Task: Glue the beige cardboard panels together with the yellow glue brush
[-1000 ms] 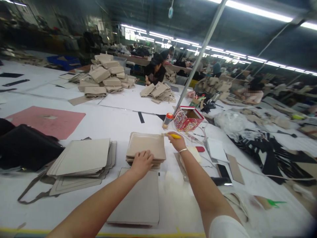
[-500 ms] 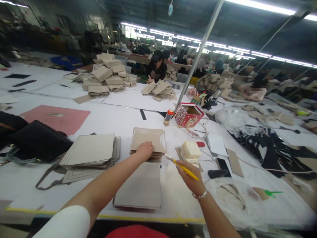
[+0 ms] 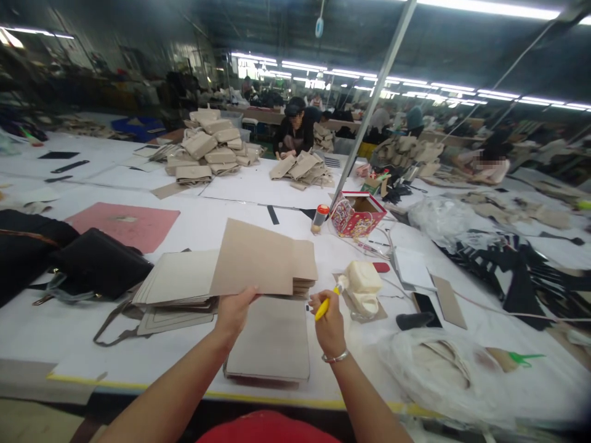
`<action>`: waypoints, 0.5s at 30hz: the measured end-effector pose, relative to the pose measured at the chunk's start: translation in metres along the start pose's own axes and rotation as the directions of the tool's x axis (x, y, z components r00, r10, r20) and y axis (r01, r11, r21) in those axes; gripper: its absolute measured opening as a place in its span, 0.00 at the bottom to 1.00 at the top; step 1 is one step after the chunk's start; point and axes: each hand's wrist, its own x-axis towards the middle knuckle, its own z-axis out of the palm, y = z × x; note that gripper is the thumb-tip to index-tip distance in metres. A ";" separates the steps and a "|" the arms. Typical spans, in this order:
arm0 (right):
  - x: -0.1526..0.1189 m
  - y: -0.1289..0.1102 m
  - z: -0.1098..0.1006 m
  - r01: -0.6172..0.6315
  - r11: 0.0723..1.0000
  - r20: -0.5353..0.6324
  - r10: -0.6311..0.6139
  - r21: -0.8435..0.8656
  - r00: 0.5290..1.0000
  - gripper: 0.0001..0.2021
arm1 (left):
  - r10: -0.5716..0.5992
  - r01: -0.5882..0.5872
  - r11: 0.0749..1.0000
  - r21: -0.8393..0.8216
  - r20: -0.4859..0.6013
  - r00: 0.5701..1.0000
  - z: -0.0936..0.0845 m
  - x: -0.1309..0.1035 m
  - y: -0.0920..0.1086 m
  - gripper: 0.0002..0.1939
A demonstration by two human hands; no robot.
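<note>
In my left hand (image 3: 236,311) is the near edge of a beige panel (image 3: 256,258), thumb on top, raised and tilted over the stacks. Behind its right side shows a stack of beige panels (image 3: 305,259). My right hand (image 3: 329,320) is closed around a yellow-handled brush (image 3: 325,304), its pale bristles pointing up beside a cream plastic container (image 3: 364,277). Between my forearms lies a stack of larger greyish panels (image 3: 270,344). Left of it, a fanned pile of pale panels (image 3: 178,277) is partly covered by the lifted one.
Black bags (image 3: 101,261) and a pink sheet (image 3: 124,224) lie at left. A red patterned box (image 3: 357,212) and a can (image 3: 320,218) stand by a metal pole. A clear plastic bag (image 3: 443,369) sits at front right. Another person (image 3: 295,126) works across the table.
My left hand has lifted a panel off the middle stack and drawn it left and nearer. My right hand has moved slightly left, turning the brush more upright.
</note>
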 end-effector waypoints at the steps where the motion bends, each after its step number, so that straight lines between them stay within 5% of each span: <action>1: -0.002 0.001 0.007 -0.002 1.000 0.000 0.002 -0.022 1.000 0.14 | -0.055 0.056 0.993 -0.105 0.013 0.998 -0.002 -0.009 -0.007 0.26; 8: -0.024 0.019 0.018 -0.007 1.000 0.041 0.008 -0.024 0.999 0.15 | -0.266 0.294 0.920 -0.258 0.137 0.954 -0.019 -0.053 -0.047 0.29; 12: -0.045 0.046 0.010 -0.044 0.998 0.083 0.046 -0.035 0.995 0.15 | -0.324 0.338 0.912 -0.233 0.096 0.941 -0.055 -0.056 -0.067 0.23; 15: -0.062 0.070 0.005 -0.062 0.988 0.128 0.081 -0.142 0.988 0.14 | -0.323 0.323 0.946 0.007 0.002 0.946 -0.090 -0.052 -0.088 0.18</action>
